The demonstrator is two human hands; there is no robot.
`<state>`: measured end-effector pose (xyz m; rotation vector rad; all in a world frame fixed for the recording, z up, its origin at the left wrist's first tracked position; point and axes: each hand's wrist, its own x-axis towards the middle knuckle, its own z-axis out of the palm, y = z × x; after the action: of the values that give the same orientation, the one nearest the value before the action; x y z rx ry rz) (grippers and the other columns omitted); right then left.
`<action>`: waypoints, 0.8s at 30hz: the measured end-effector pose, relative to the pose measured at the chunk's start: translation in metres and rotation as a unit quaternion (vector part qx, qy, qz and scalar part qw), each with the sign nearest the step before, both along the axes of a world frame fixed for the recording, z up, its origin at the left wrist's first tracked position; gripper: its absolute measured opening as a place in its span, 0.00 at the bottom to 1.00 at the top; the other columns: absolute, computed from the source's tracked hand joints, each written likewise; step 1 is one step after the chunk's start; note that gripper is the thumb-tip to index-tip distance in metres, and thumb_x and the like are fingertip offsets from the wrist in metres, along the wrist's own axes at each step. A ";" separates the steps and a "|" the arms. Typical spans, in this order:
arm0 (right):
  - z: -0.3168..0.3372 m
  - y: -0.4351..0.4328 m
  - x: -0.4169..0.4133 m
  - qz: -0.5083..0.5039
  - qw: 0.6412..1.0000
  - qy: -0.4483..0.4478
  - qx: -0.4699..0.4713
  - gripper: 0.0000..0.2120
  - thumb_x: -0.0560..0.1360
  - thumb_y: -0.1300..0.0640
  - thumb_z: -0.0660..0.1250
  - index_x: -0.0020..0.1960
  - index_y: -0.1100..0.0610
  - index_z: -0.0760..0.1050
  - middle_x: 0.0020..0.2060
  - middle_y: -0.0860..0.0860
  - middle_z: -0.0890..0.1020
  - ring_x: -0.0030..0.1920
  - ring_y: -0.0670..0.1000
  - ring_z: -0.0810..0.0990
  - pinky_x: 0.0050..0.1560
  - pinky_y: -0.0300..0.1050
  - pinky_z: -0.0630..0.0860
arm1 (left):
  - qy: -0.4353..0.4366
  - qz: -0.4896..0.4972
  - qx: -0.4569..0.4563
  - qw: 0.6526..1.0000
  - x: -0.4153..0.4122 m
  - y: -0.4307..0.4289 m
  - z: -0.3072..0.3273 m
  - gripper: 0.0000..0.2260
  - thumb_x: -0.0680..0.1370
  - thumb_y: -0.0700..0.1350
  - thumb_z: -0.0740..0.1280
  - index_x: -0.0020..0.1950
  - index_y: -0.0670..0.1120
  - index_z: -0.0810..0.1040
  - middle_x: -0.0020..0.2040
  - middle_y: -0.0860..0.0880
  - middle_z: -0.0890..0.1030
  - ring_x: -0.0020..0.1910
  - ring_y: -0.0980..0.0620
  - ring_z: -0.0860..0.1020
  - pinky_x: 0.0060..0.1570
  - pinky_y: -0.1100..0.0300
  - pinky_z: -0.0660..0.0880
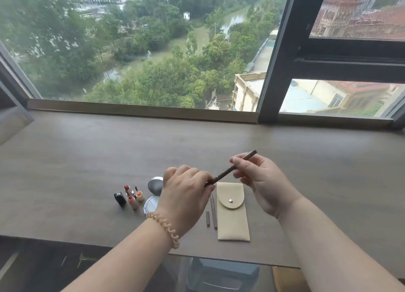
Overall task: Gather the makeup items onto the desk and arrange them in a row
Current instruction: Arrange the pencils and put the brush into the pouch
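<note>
A brown makeup pencil (228, 169) is held above the desk (87, 160) by both hands: my left hand (186, 190) pinches its lower end and my right hand (256, 177) grips its upper part. Under them lies a beige snap pouch (232, 217). Left of the pouch rest a thin pencil (213, 212) and a short cap (207, 219). Further left sit an open round compact (151, 203), its grey lid (155, 183), an open red lipstick (128, 190), two small peach tubes (133, 202) and a black case (120, 199).
The desk runs along a large window with a dark frame (276, 72) and a low sill (142, 110). A blue-grey stool (221, 276) stands under the desk's front edge. Bare desk surface stretches to the left, right and behind the items.
</note>
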<state>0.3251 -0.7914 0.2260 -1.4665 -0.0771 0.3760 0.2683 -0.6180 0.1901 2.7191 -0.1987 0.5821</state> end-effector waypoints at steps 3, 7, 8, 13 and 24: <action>-0.006 0.012 -0.008 -0.001 1.000 0.014 -0.020 0.05 0.75 0.56 0.66 0.44 0.57 0.77 0.33 0.47 0.79 0.32 0.43 0.77 0.40 0.37 0.68 | -0.004 -0.003 -0.005 1.000 -0.001 -0.001 0.006 0.11 0.74 0.55 0.59 0.41 0.52 0.79 0.35 0.56 0.79 0.39 0.50 0.77 0.44 0.54 0.64; -0.014 0.014 -0.010 -0.049 0.997 0.048 -0.031 0.10 0.77 0.52 0.64 0.41 0.57 0.77 0.26 0.49 0.78 0.32 0.45 0.78 0.47 0.44 0.67 | 0.014 -0.007 -0.014 1.000 -0.001 -0.003 0.007 0.14 0.74 0.56 0.57 0.39 0.53 0.80 0.32 0.56 0.77 0.38 0.50 0.76 0.42 0.56 0.59; -0.017 0.015 -0.009 -0.063 0.996 0.059 -0.030 0.11 0.77 0.51 0.65 0.40 0.57 0.77 0.25 0.49 0.78 0.34 0.48 0.77 0.49 0.47 0.67 | 0.024 -0.014 -0.018 0.999 0.001 -0.005 0.007 0.15 0.75 0.57 0.56 0.39 0.52 0.80 0.33 0.56 0.78 0.39 0.50 0.76 0.43 0.56 0.60; -0.022 0.013 -0.006 -0.132 0.985 0.101 -0.036 0.13 0.77 0.51 0.64 0.37 0.58 0.76 0.21 0.48 0.77 0.41 0.54 0.76 0.54 0.54 0.69 | 0.076 -0.019 0.016 0.997 0.003 -0.015 0.014 0.13 0.80 0.55 0.57 0.50 0.53 0.80 0.45 0.55 0.81 0.52 0.53 0.73 0.47 0.63 0.54; -0.020 -0.119 0.033 -0.435 0.896 0.084 -0.032 0.14 0.79 0.52 0.61 0.36 0.53 0.73 0.21 0.44 0.78 0.24 0.40 0.77 0.19 0.31 0.69 | 0.260 0.148 -0.104 0.948 -0.027 0.059 -0.018 0.09 0.77 0.53 0.64 0.39 0.56 0.79 0.33 0.57 0.77 0.49 0.50 0.78 0.53 0.55 0.65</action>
<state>0.3581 -0.9104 0.2064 -1.3768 0.7210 -0.2352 0.2416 -0.5587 0.1720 2.5983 0.3886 -0.0579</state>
